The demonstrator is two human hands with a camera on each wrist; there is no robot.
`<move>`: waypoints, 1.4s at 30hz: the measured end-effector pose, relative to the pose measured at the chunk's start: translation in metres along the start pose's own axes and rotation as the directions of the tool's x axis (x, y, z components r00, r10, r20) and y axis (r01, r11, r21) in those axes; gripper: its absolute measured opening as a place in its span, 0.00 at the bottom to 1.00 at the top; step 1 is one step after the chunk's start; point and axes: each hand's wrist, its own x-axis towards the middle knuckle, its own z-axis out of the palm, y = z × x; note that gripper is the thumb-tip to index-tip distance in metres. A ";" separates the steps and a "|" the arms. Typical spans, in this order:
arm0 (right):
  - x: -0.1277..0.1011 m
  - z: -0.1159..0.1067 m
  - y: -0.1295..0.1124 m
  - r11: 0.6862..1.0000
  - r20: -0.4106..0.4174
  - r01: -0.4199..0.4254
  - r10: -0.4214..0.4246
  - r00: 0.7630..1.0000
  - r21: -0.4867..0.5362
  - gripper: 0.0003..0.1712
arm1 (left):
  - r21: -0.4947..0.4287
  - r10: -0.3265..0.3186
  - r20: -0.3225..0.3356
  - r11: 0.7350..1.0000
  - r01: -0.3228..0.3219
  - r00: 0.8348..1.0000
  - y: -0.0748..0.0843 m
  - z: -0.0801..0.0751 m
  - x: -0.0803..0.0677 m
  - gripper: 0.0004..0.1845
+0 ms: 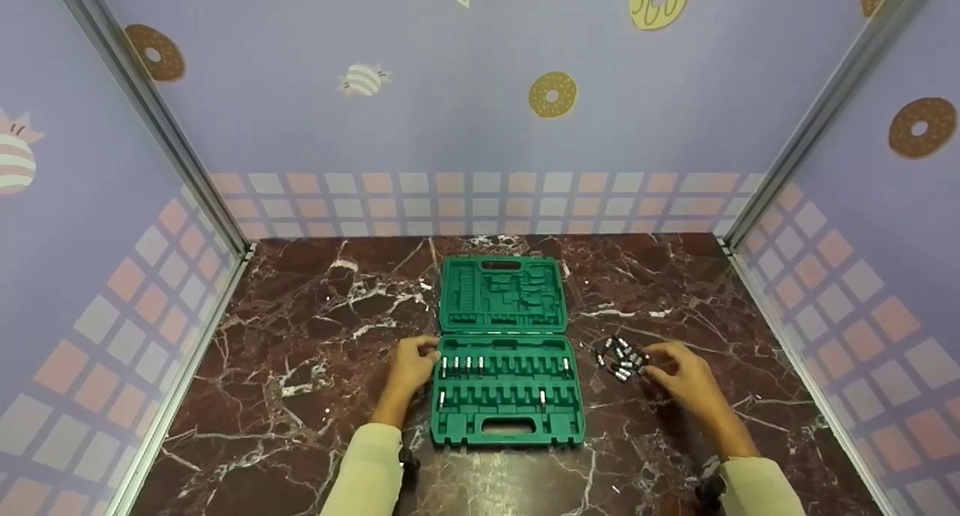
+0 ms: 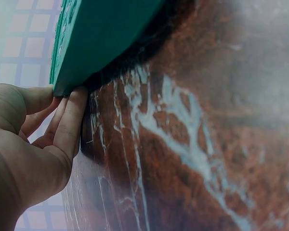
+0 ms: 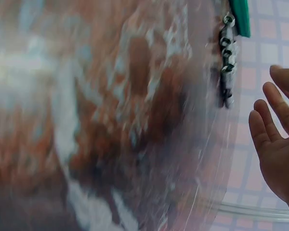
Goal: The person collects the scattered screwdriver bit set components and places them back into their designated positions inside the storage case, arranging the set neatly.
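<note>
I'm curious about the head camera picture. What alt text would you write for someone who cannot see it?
An open green tool case lies on a dark red marble table; the left hand touches its left edge. The right hand reaches beside a small pile of metal sockets lying right of the case. A few sockets already sit in its slots.

Matt green plastic case (image 1: pixel 510 396), shiny metal sockets (image 1: pixel 621 358) (glossy marble table (image 1: pixel 300 366)).

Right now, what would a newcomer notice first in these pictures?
An open green case lies in the middle of the marble table, with a few sockets standing in its near half. To its right lies a loose pile of sockets. The left hand touches the case's left edge, and the right hand hovers by the pile.
</note>
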 end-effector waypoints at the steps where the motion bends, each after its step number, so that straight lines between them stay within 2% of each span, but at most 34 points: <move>1: 0.000 -0.001 0.002 1.000 0.018 0.000 0.000 1.000 -0.011 0.19 | -0.015 -0.005 0.007 1.000 0.005 1.000 0.000 0.000 0.000 0.12; 5: 0.001 -0.003 0.008 0.998 0.062 0.036 -0.032 0.998 -0.057 0.19 | -0.071 -0.013 0.027 0.997 0.015 1.000 0.001 -0.001 0.000 0.12; 9: 0.003 -0.001 0.012 0.986 0.079 0.126 -0.118 0.990 -0.105 0.17 | -0.075 -0.005 0.024 0.997 0.007 1.000 0.001 -0.001 0.001 0.12; 21: 0.005 0.009 0.018 0.960 0.073 0.213 -0.203 0.976 -0.183 0.14 | -0.060 -0.015 0.017 0.998 0.016 1.000 0.000 -0.001 0.001 0.12; 32: 0.007 0.014 0.020 0.956 0.106 0.203 -0.183 0.977 -0.214 0.11 | -0.025 0.008 -0.008 1.000 -0.008 1.000 -0.001 0.000 -0.001 0.11; 42: 0.007 0.017 0.022 0.951 0.068 0.213 -0.203 0.977 -0.223 0.10 | -0.019 0.022 -0.017 1.000 -0.023 1.000 0.001 0.000 -0.002 0.11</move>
